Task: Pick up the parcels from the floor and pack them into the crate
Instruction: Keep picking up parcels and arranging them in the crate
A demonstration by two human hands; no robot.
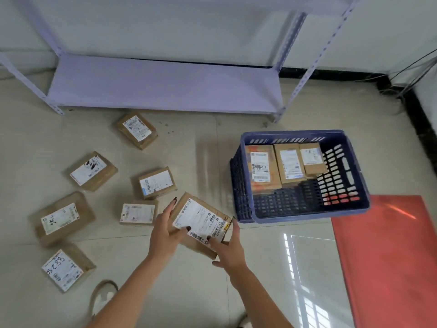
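nearest the camera, the left hand (165, 229) and right hand (228, 248) clasp one parcel (198, 221) between them, fingers curled over its edges, lifted just left of the blue crate (305, 218). three parcels already stand in a row at the crate's far side, with room in front. six more lie scattered on the pale tiled floor (189, 268) to the left, so the job looks about a third done. beyond stand a grey metal shelf (165, 86) and white wall; a red mat (390, 256) lies right.

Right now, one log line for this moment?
both hands: left, right grip held parcel | crate: three parcels | floor: six parcels
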